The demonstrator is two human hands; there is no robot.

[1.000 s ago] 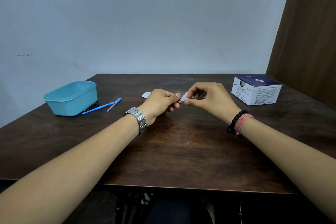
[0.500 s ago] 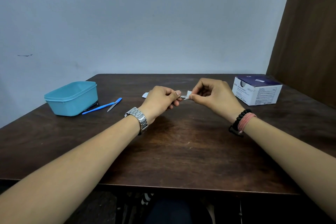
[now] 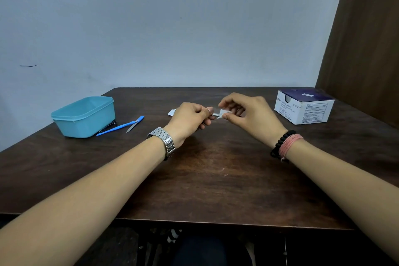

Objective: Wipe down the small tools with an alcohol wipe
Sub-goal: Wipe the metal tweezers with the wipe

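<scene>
My left hand [image 3: 190, 121] pinches a thin small tool [image 3: 216, 114] above the middle of the dark wooden table [image 3: 216, 179]; most of the tool is hidden by my fingers. My right hand [image 3: 248, 116] pinches a white alcohol wipe [image 3: 222, 113] folded around the tool's free end. The two hands almost touch. On the left lie a long blue-handled tool [image 3: 114, 129] and a small metal file with a blue tip [image 3: 135, 124].
A turquoise plastic tub [image 3: 84, 116] stands at the left with a dark object [image 3: 108, 128] at its foot. A white and purple box of alcohol swabs [image 3: 304, 107] stands at the right. A torn white wrapper [image 3: 172, 112] lies behind my left hand.
My right hand has slid a little to the right with the wipe, away from my left hand. Both hands sit slightly farther from me than a second ago.
</scene>
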